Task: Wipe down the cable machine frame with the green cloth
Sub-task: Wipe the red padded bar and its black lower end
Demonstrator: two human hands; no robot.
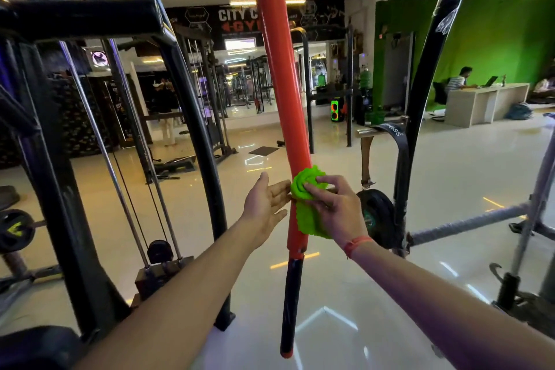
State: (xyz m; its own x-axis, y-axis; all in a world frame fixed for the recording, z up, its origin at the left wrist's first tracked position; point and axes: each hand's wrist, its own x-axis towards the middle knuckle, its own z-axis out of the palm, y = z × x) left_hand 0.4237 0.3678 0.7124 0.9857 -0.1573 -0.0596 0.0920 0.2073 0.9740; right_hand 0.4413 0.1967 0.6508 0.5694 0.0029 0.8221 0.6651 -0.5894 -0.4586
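Observation:
An orange-red pole (279,75) of the machine frame hangs down the middle of the view and ends in a black lower section (290,303). A bright green cloth (307,210) is bunched against the pole's lower orange part. My right hand (336,207) holds the cloth against the pole, fingers curled over its crumpled top. Just left of the pole is my left hand (265,204), fingers straight, fingertips at the cloth's left edge. The black cable machine frame (192,129) with its cables and guide rods stands to the left.
A weight stack (159,273) sits low at the left, with a weight plate (13,231) at the far left. A black plate (377,216) and grey bars (468,224) stand to the right. The floor is glossy white. A person sits at a desk (480,99) far right.

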